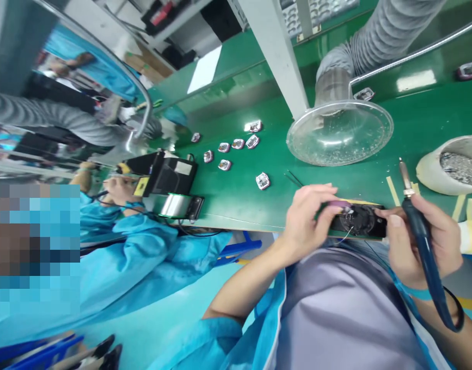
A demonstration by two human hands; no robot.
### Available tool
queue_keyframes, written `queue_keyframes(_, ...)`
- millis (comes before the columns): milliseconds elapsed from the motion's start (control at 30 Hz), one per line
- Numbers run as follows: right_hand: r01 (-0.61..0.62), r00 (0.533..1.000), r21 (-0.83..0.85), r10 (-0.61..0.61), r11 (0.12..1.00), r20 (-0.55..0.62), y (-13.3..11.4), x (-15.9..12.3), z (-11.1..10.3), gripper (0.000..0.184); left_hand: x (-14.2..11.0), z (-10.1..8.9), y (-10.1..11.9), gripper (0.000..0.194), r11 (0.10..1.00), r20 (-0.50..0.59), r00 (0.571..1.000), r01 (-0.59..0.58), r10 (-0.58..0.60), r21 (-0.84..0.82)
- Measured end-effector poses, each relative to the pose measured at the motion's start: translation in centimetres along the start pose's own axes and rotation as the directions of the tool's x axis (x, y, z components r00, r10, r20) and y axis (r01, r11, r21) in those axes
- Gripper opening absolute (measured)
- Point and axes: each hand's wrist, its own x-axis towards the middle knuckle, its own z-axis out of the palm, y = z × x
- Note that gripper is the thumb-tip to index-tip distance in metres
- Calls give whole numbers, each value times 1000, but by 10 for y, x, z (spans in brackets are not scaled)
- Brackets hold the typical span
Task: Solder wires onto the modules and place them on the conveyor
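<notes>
My left hand is closed, pinching a small purple-edged part at the left side of a round black fixture on the bench's near edge. A thin pale wire hangs beside that fixture. My right hand is wrapped round a soldering iron with a dark blue handle, its metal tip pointing up and away from the part. Fingers of this same hand touch the fixture's right side. Two thin dark prongs stick out beyond my left hand; what they belong to is hidden.
Several small purple-rimmed parts lie on the green bench. A clear extractor hood hangs ahead, near a pale cup of metal waste. A solder spool stands left, beside a co-worker in blue. Yellow tape strips lie right.
</notes>
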Motion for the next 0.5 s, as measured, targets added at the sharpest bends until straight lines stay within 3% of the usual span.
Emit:
queue_keyframes(67, -11, 1000, -29, 12, 1000, 17, -1, -1, -1, 57, 5, -24, -25, 11, 997, -64, 998, 25, -20, 78)
queue_keyframes(167, -30, 999, -88, 32, 996, 18, -3, -2, -1, 53, 19, -62, -81, 20, 957, -180, 980, 130, -84, 261)
queue_keyframes(333, -13, 998, -123, 20, 992, 52, -2, -3, -2, 54, 60, -126, -186, 19, 735, -281, 902, 429, -326, 524)
queue_keyframes(433, 28, 999, -172, -20, 985, 47, 1, -5, -2, 57, 85, -159, -233, 27, 605, -297, 862, 502, -411, 618)
queue_keyframes(500, 71, 997, -208, -67, 976, 28, 4, -7, -1, 60, 100, -174, -255, 33, 564, -295, 850, 513, -436, 647)
